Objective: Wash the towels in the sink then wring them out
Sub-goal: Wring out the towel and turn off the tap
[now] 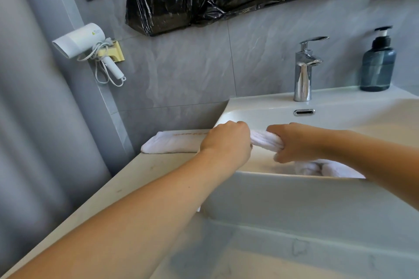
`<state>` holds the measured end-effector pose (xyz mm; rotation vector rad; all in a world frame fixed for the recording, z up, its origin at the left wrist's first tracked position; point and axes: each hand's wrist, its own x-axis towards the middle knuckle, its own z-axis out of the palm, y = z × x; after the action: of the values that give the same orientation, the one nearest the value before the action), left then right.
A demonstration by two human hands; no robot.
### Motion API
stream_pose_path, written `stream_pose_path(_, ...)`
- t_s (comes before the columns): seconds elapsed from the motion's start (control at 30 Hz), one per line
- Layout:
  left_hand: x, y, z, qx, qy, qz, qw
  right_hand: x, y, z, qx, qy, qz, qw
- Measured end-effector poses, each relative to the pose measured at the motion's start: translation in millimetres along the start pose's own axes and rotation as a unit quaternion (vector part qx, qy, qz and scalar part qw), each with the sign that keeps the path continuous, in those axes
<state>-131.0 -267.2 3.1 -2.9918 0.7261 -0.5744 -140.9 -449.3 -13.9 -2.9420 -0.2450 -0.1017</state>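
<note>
The person holds a rolled white towel (pixel 266 140) stretched between both hands over the near left part of the sink (pixel 260 108). The left hand (pixel 227 140) is fisted around one end, knuckles up, and the right hand (pixel 294 142) is curled around the other end, with only a short ribbed length of cloth showing between them. The towel's long axis runs left to right, across the person's body and roughly level, so the two hands sit on the same line and about equally near; neither has to reach. That line appears to be what the wringing twist turns on: each fist would rotate the opposite way about it.

Below the right hand, more white cloth (pixel 326 170) lies bunched in the basin, partly hidden by the sink's front wall; whether it is the trailing end of the held towel or a separate one cannot be told. Another folded towel (pixel 172 142) rests on the counter (pixel 145 179) just left of the sink, close beside the left hand.

The tap (pixel 303 70) stands at the back rim, well apart from the hands, and no water is visible running from it.
</note>
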Motion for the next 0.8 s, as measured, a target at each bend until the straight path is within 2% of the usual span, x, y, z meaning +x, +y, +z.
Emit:
stream_pose_path(0.07,-1,-2,0,-0.020,0.005,-0.004,1.000,-6,11,-2,0.002,-0.065,0.052,0.997)
stream_pose_path(0.17,-3,-3,0,-0.034,-0.014,-0.015,0.999,-14,23,-9,0.005,-0.116,0.084,0.990)
stream_pose_path(0.23,-4,-1,0,-0.046,-0.027,-0.025,0.998,-20,23,-18,-0.053,-0.154,0.093,0.982)
stream_pose_path(0.3,-5,5,1,-0.054,-0.037,-0.024,0.998,-25,17,-29,-0.167,-0.188,0.117,0.961)
stream_pose_path(0.33,-5,8,2,-0.059,-0.042,-0.024,0.997,-26,13,-34,-0.238,-0.179,0.125,0.946)
stream_pose_path(0.4,-4,10,2,-0.081,-0.045,-0.039,0.995,-25,6,-43,-0.367,-0.094,0.114,0.918)
stream_pose_path(0.47,-2,6,2,-0.103,-0.039,-0.065,0.992,-22,3,-48,-0.444,0.009,0.038,0.895)
stream_pose_path(0.5,-1,3,2,-0.105,-0.039,-0.074,0.991,-22,1,-47,-0.444,0.031,0.009,0.895)
stream_pose_path(0.53,-1,0,2,-0.101,-0.041,-0.076,0.991,-22,1,-43,-0.410,0.024,-0.003,0.912)
stream_pose_path(0.6,-2,-2,3,-0.086,-0.036,-0.061,0.994,-26,3,-33,-0.264,-0.038,0.020,0.964)
stream_pose_path(0.63,-3,-2,4,-0.078,-0.026,-0.042,0.996,-29,5,-31,-0.189,-0.074,0.043,0.978)
stream_pose_path(0.7,-6,-3,5,-0.076,0.007,-0.008,0.997,-35,13,-33,-0.105,-0.106,0.067,0.987)
stream_pose_path(0.8,-8,-5,5,-0.073,0.034,0.014,0.997,-44,27,-35,-0.043,-0.135,0.078,0.987)
